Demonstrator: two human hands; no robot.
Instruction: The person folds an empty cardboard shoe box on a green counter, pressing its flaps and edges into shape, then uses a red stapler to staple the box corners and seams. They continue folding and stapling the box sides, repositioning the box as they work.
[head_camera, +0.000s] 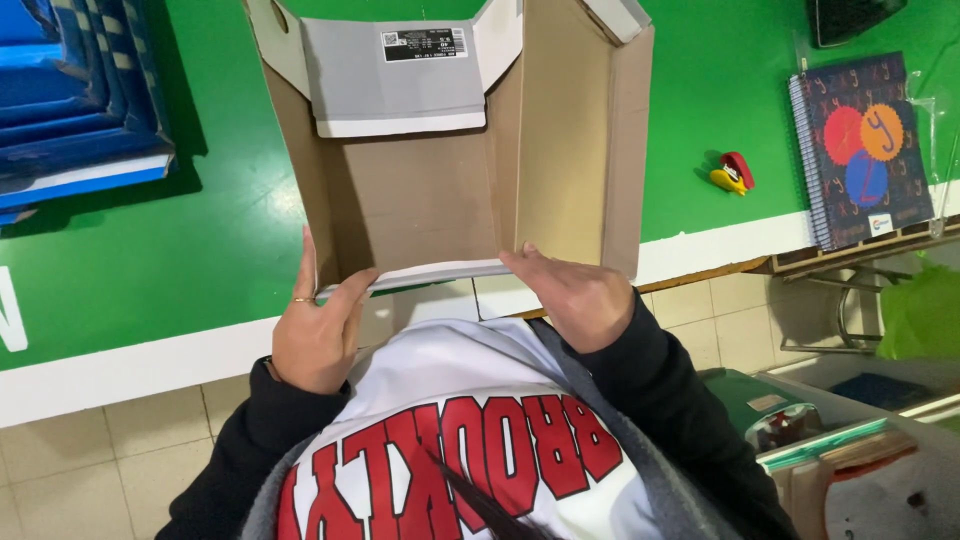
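From the head camera, one flat-folded cardboard box (450, 190) lies half on the green counter (150, 250), its near edge over the counter's rim; the left hand (315, 335) has its grip pinching that near edge, thumb on top; the right hand (580, 295) presses the edge with fingers curled, grip closed on it; one spiral notebook (860, 150), one red and yellow small tool (733, 173) and one stack of blue folded cartons (70, 90) lie on the counter, well apart.
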